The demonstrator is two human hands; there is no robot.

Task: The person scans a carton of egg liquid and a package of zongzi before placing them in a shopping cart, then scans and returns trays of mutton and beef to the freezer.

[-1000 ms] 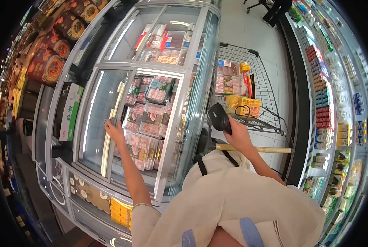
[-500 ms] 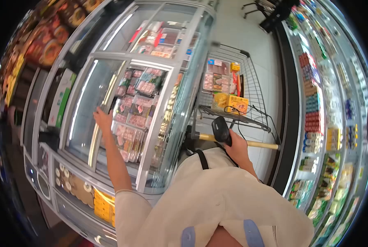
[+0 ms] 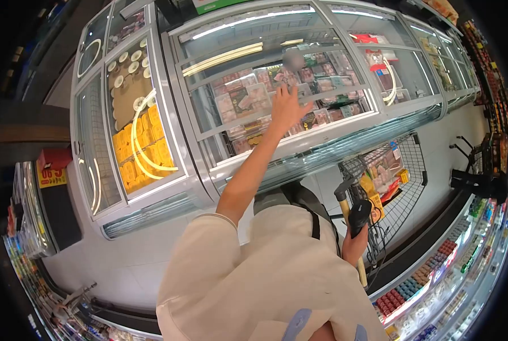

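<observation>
My left hand [image 3: 287,108] reaches over the chest freezer [image 3: 240,156], fingers spread on its sliding glass lid [image 3: 225,77]. A hand reflection shows in the glass just beyond the fingertips. Under the lid lie several trays of packaged meat [image 3: 248,98]. At my right side, my right hand [image 3: 354,243] is closed around the wooden-coloured handle [image 3: 344,207] of a shopping cart [image 3: 416,170]. A black device [image 3: 359,217] with a cable sits at this hand and hides part of the fingers. Packaged meat [image 3: 386,165] and yellow boxes [image 3: 376,199] lie in the cart.
To the left stands another freezer section with yellow packs [image 3: 143,145] and round-topped tubs [image 3: 126,74] under glass. More freezer sections [image 3: 390,71] continue to the right. Stocked refrigerated shelves [image 3: 430,278] run along the lower right. A black chair-like object [image 3: 476,179] stands beyond the cart.
My view has turned left, so the freezer now lies across the front. My left hand has shifted from the lid's edge to over its middle. My right hand stays on the cart handle.
</observation>
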